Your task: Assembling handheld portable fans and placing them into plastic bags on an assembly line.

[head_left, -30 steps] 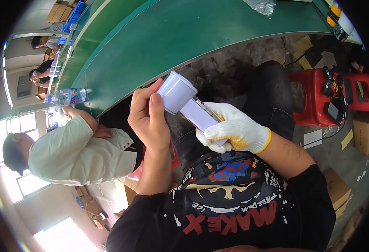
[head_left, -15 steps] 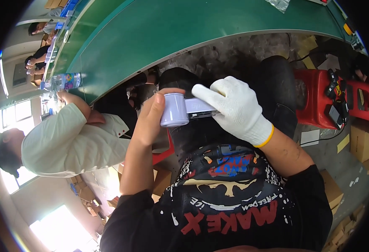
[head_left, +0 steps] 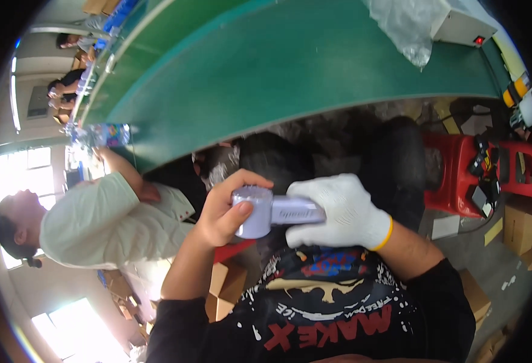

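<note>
A lilac hand-held device (head_left: 255,219) is held level above my lap. Its short round head has a textured top, and a flat handle (head_left: 296,211) with printing runs off to the right. My left hand (head_left: 226,206) is bare and wrapped round the head, its thumb pressed on the front and its fingers over the far side. My right hand (head_left: 338,209), in a white knit glove with a yellow cuff, grips the handle's outer end, which the glove partly hides.
Ahead runs a green-topped workbench (head_left: 266,72), bearing a clear plastic bag (head_left: 402,27), a grey box with a red switch (head_left: 465,27) and a bottle (head_left: 111,134). A person in a pale shirt (head_left: 102,224) sits at left. A red stool (head_left: 453,175) holding cables stands at right, near cardboard boxes (head_left: 520,227).
Both hands and the device sit lower in the view, and the device has turned so its textured top and printed handle side show. The right index finger, stretched out before, now bends round the handle.
</note>
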`<state>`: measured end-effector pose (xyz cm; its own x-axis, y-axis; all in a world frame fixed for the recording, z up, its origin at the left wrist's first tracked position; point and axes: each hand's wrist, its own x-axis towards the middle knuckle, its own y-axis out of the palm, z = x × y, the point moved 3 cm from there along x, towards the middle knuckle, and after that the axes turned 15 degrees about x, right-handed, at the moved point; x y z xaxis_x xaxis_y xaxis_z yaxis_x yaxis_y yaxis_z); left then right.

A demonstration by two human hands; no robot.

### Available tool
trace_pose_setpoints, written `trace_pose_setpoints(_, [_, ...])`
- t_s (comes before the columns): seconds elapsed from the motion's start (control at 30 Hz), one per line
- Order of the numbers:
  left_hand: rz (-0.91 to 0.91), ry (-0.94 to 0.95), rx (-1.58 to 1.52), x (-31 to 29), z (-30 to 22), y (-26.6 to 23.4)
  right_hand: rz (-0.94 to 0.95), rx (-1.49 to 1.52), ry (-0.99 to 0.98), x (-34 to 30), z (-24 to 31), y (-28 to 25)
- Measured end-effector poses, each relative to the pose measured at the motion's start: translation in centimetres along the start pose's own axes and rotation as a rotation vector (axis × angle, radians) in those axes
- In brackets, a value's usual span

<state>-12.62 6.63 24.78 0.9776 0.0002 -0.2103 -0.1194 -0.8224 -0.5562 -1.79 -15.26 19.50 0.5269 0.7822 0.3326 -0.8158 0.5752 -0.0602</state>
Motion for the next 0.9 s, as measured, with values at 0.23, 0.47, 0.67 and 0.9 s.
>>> trace_pose_setpoints(0.23, [-0.777,0.177,-0.277,12.8,-0.5,-7.9,-0.424,1.111,0.366,-0.1,-7.6,-1.0])
trace_pose_setpoints(0.47, [-0.925,-0.035,0.371,36.1,4.1,-19.1,-0.040,0.152,0.620,1.7,-9.5,-2.7])
trace_pose_setpoints(0.67, [-1.039,-0.220,0.795,40.5,4.1,-22.7,-0.045,0.134,0.674,1.9,-9.4,-3.8])
trace_pose_setpoints(0.9, [-0.801,0.542,0.538,33.6,-11.7,-6.6,-0.057,0.073,0.722,0.6,-10.4,-4.0])
